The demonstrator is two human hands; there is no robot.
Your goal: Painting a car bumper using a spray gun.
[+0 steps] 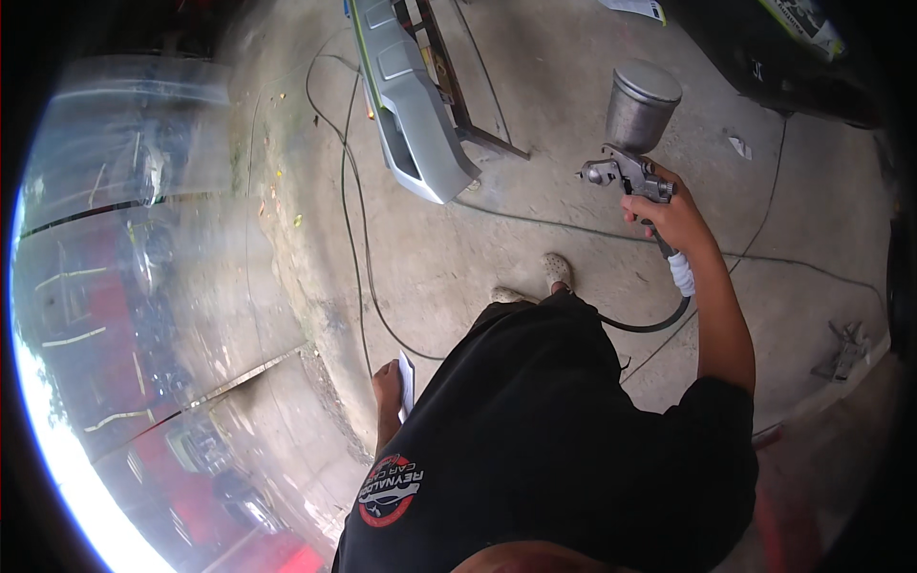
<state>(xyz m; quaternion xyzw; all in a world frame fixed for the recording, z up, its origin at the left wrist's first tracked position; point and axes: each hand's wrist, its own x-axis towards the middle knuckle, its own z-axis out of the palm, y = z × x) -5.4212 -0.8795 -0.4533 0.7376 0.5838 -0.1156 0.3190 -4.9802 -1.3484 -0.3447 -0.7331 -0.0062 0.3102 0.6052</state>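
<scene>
My right hand (676,212) is wrapped round the grip of a metal spray gun (626,172), raised at the right of the view. A dull silver paint cup (643,105) with a lid sits on top of the gun. From under its grip runs a dark air hose (659,325), with a white wrap (681,274) near the handle. Low at my left side, my left hand (388,384) is closed on a flat white sheet (407,384); its fingers are partly hidden. Ahead of me stands a silver-grey car bumper (406,105), away from both hands.
A dark metal stand (482,138) supports the bumper. Hoses (355,191) cross the concrete floor (516,191) ahead and at both sides. Clear plastic sheeting (143,258) hangs along the left, with red shapes behind it. A dark covered object (764,67) stands at the far right.
</scene>
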